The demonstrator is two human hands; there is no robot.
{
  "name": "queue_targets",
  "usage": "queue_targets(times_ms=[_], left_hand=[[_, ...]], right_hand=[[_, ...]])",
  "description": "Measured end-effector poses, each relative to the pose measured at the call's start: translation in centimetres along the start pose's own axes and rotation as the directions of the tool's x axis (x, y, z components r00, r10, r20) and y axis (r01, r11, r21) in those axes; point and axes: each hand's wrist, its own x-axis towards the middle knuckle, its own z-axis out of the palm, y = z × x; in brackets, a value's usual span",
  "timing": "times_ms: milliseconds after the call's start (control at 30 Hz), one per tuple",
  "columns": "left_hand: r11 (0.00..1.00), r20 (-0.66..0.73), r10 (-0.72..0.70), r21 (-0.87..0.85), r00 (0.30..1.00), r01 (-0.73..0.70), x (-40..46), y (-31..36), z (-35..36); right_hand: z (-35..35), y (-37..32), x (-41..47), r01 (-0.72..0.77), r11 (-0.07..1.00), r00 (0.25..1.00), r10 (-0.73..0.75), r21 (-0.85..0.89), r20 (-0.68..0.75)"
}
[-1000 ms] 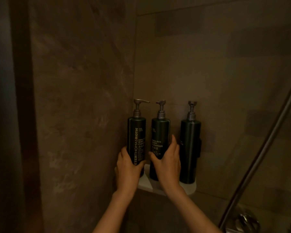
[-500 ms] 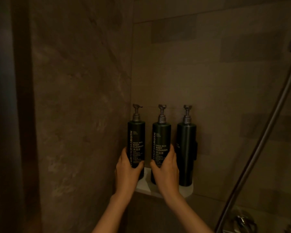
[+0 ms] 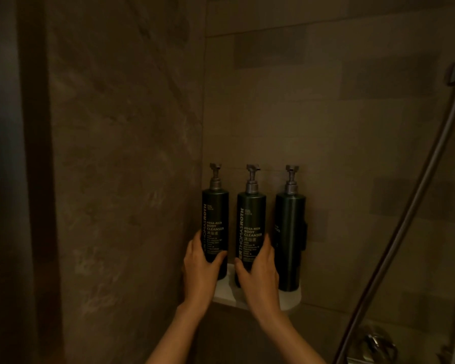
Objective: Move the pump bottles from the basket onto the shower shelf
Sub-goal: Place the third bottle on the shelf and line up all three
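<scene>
Corner shelf point(image 3: 289, 298) crowded, three bottles point(image 3: 290, 240) edge-to-edge.

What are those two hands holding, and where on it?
Left hand grips the left bottle around its lower body; right hand grips the middle bottle likewise.

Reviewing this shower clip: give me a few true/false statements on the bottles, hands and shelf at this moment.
1. Three pump bottles stand upright on the shelf. True.
2. The left hand grips the left bottle. True.
3. The right hand grips the right bottle. False: it grips the middle bottle; the right bottle is untouched.
4. A basket sits beside the shelf. False: none is visible.
</scene>
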Motion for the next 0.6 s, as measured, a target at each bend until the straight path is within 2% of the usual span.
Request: queue_targets(times_ms=[200, 333, 600], left_hand=[[1.0, 0.042, 0.002, -0.018, 0.999, -0.001, 1.1, -0.4, 0.5], [1.0, 0.021, 0.016, -0.023, 1.0, -0.016, 1.0, -0.6, 0.7], [0.999, 0.009, 0.014, -0.038, 1.0, -0.014, 0.9, -1.0, 0.6]], right_hand=[[0.7, 0.3, 1.0, -0.04, 0.999, 0.999, 0.04, 0.01, -0.002], [0.9, 0.4, 1.2, -0.051, 0.998, 0.998, 0.052, 0.032, -0.023], [1.6, 1.0, 1.3, 0.001, 0.999, 0.999, -0.002, -0.034, -0.048]])
